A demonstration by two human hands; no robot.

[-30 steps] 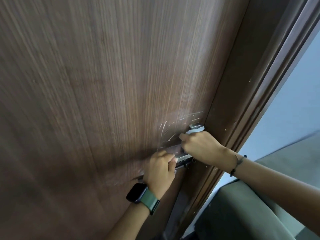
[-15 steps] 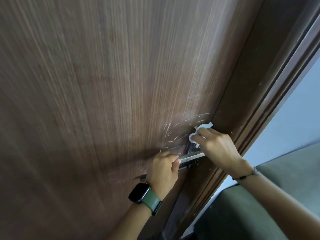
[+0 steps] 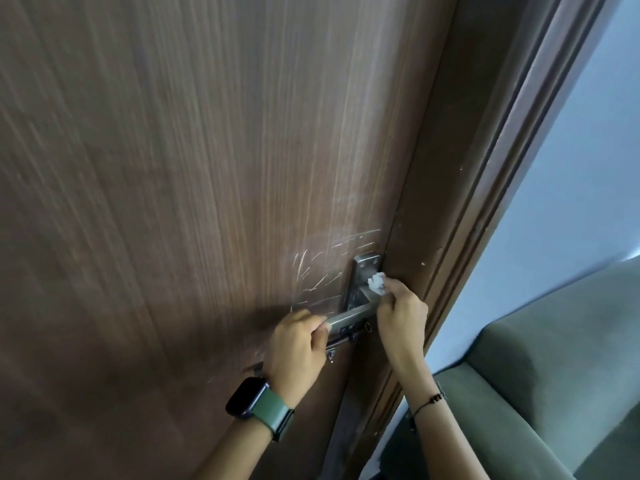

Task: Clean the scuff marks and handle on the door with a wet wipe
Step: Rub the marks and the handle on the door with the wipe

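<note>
Wide brown wood-grain door (image 3: 173, 168) across the left and centre. Low on it, a black smartwatch on a green strap (image 3: 258, 405) at the left wrist. Left hand (image 3: 298, 348) curled round the free end of the metal lever handle (image 3: 349, 315), thumb on top. Pale scuff marks (image 3: 318, 271) scratched into the wood just above that hand and left of the handle's backplate (image 3: 363, 275). Dark sliding bolt (image 3: 346, 337) just beneath the lever. Right hand (image 3: 401, 317) to the right of the lever, fingertips pinching a crumpled white wet wipe (image 3: 376, 283) against the handle's neck at the backplate. Thin dark bracelet (image 3: 429, 401) on the right wrist. Brown door frame (image 3: 485, 202) next, then a pale wall (image 3: 581, 185) and a green sofa (image 3: 554, 375) at the near right.
</note>
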